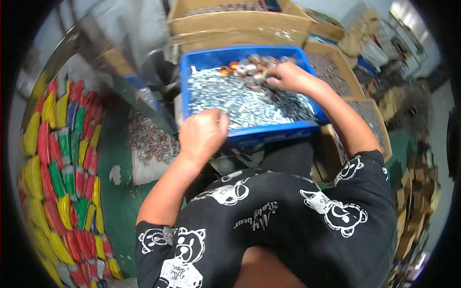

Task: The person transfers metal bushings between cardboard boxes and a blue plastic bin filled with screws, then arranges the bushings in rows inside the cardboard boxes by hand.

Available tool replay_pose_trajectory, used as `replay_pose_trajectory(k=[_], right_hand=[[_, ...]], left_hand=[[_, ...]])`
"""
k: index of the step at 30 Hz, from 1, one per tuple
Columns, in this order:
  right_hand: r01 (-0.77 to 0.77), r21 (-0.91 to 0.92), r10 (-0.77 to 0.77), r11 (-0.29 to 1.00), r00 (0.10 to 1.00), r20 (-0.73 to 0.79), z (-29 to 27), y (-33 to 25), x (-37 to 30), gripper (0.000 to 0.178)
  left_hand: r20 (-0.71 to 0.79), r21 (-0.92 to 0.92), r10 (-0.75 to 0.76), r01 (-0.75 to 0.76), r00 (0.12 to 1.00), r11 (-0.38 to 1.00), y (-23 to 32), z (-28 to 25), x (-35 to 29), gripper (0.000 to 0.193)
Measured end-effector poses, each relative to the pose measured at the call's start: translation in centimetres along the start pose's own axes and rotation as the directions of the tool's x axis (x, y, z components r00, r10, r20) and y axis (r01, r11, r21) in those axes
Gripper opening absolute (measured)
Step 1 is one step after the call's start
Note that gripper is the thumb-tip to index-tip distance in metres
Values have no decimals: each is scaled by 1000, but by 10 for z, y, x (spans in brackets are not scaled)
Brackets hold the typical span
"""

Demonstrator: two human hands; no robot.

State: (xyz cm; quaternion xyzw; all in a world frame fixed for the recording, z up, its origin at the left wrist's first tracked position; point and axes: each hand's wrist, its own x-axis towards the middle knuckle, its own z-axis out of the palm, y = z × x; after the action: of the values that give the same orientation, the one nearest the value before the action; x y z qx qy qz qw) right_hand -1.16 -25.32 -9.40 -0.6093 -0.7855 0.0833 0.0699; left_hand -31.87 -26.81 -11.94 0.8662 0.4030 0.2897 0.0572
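Note:
A blue plastic bin [273, 128] in front of me holds a layer of small shiny metal strips [225, 98]. Toward its far right side lies a heap of short ring-shaped parts [252, 68], some coppery and some grey. My right hand [288, 77] is over that heap, its fingers curled round a small grey ring-shaped part at the fingertips. Darker strips [295, 108] lie just below this hand. At the bin's near left corner my left hand [204, 132] is closed, back of the hand up; whatever its fingers hold is hidden.
Behind the bin stands a large cardboard box [240, 24] with small parts. More open cartons [331, 72] of parts are at the right. Left, small metal pieces [151, 139] lie on a white sheet beside a stack of red, yellow and green bundles [67, 168]. A machine frame [139, 103] rises nearby.

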Motion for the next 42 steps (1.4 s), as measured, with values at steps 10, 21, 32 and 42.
replay_pose_trajectory(k=[10,21,32,42], right_hand=[[-116,-69,123,991,986,113,47,33,-87,34],[3,-21,1,1000,986,168,51,36,-84,31],[-375,591,358,714,921,152,18,14,-85,13],[-5,389,23,921,999,-43,27,-39,16,20]], left_hand=[[15,76,1,-2,1000,997,14,-2,3,29],[11,44,-19,18,1000,999,11,0,2,29],[-72,-70,28,-34,997,997,4,-2,-2,25],[-145,-167,80,-104,986,980,-9,8,-6,21]])
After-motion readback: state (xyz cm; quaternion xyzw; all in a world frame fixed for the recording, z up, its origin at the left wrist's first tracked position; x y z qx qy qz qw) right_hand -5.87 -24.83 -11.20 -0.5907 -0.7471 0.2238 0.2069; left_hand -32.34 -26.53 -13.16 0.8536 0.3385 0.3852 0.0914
